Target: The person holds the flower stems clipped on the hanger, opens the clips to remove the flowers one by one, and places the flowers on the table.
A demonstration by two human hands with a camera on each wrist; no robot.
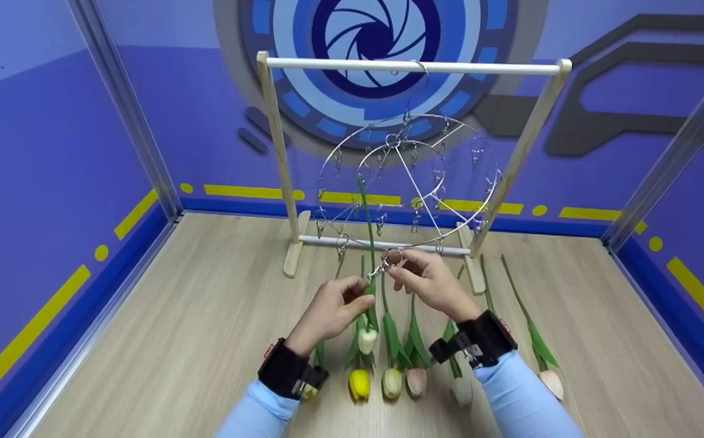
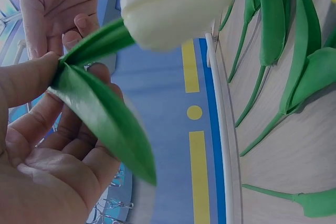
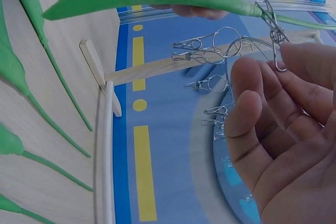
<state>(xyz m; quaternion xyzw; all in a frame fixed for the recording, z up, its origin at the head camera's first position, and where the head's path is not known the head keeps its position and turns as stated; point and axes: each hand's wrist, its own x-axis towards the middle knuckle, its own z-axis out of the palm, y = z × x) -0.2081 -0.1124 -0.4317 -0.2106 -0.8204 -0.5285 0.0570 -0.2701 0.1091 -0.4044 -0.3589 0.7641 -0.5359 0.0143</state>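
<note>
A white tulip (image 1: 367,340) hangs head down, its green stem rising past both hands. My left hand (image 1: 333,307) pinches that stem between thumb and fingers, right beside the leaf (image 2: 107,119). In the right wrist view, a metal clip (image 3: 273,27) sits across the stem just above the leaf. The thumb and fingertips of my right hand (image 1: 431,283) pinch the clip's handle end. This clip is at the near edge of a round wire hanger (image 1: 417,188), which has several other clips dangling from it.
The hanger hooks over the top bar of a wooden rack (image 1: 339,64). Below my hands lie several tulips on the table (image 1: 205,340), among them a yellow tulip (image 1: 359,385), a pinkish tulip (image 1: 417,384) and a pale tulip (image 1: 551,384) at the right. Blue panels (image 1: 193,121) surround the table.
</note>
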